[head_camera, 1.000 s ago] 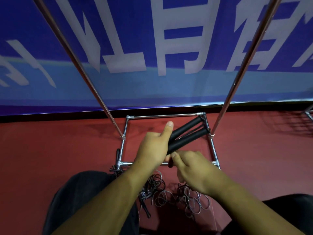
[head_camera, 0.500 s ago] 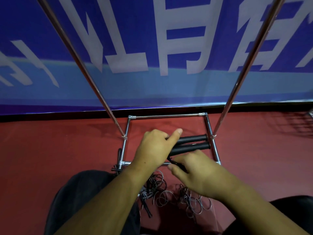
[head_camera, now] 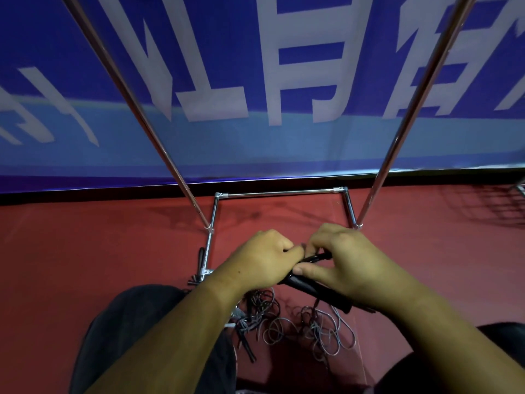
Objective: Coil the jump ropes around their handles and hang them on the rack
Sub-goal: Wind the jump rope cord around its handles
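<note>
Two black jump rope handles (head_camera: pixel 318 290) lie side by side across my hands, pointing down to the right. My left hand (head_camera: pixel 261 258) grips their upper end, fingers curled round them. My right hand (head_camera: pixel 346 265) covers their middle, thumb under and fingers pinching over the top near a thin black cord (head_camera: pixel 319 257). Most of the handles is hidden under my right hand. Loose grey and black rope (head_camera: pixel 321 328) lies tangled on the floor below. The chrome rack (head_camera: pixel 279 192) stands in front, its two uprights rising out of view.
A second black handle (head_camera: pixel 246 346) lies in the rope tangle between my knees, and another black handle (head_camera: pixel 201 255) sits beside the rack's left base bar. A blue banner (head_camera: pixel 255 81) hangs behind the rack. The red floor (head_camera: pixel 85 251) spreads left and right.
The handles have swung from pointing up and right to pointing down and right. My right hand has moved up over them from below. My left hand's thumb has folded down.
</note>
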`<state>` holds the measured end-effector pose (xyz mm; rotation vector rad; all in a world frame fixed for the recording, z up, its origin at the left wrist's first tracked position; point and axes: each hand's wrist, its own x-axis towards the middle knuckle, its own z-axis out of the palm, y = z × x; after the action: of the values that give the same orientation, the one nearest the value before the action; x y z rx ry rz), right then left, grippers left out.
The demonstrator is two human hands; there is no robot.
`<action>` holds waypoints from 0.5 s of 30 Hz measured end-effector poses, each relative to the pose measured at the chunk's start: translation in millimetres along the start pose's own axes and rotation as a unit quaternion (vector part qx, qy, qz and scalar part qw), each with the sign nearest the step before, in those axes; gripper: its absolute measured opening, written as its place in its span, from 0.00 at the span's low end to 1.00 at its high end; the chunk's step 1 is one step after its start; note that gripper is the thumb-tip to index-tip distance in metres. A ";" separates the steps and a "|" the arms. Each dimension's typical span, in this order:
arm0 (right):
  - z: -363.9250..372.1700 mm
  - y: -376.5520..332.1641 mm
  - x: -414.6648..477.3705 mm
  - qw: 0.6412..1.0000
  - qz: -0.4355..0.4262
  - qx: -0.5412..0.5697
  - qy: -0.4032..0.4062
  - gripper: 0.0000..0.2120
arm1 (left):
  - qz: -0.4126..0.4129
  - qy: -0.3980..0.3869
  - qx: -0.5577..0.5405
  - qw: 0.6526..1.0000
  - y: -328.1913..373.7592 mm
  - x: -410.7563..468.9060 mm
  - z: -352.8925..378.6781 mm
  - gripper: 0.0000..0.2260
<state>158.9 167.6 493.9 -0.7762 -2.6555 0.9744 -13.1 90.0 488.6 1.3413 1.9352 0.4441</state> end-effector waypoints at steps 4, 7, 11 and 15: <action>5.3 -0.1 -0.3 0.998 0.036 0.041 0.024 0.18 | 0.019 -0.020 -0.084 0.996 5.1 -5.9 -5.9 0.24; 10.6 -2.4 -1.3 0.995 0.084 0.045 0.014 0.25 | 0.027 0.009 -0.096 0.995 8.0 -8.9 -8.2 0.26; 16.5 -9.6 -2.7 0.986 0.124 0.107 -0.039 0.21 | 0.027 0.079 -0.037 0.996 10.5 -8.0 -6.8 0.28; 20.2 -14.5 -3.5 0.988 0.127 0.080 -0.025 0.15 | 0.013 0.143 -0.007 0.990 8.8 -4.1 -4.0 0.29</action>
<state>148.7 145.4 487.9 -1.0825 -2.5219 1.2658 -9.3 90.2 498.4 1.3535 2.1428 0.6945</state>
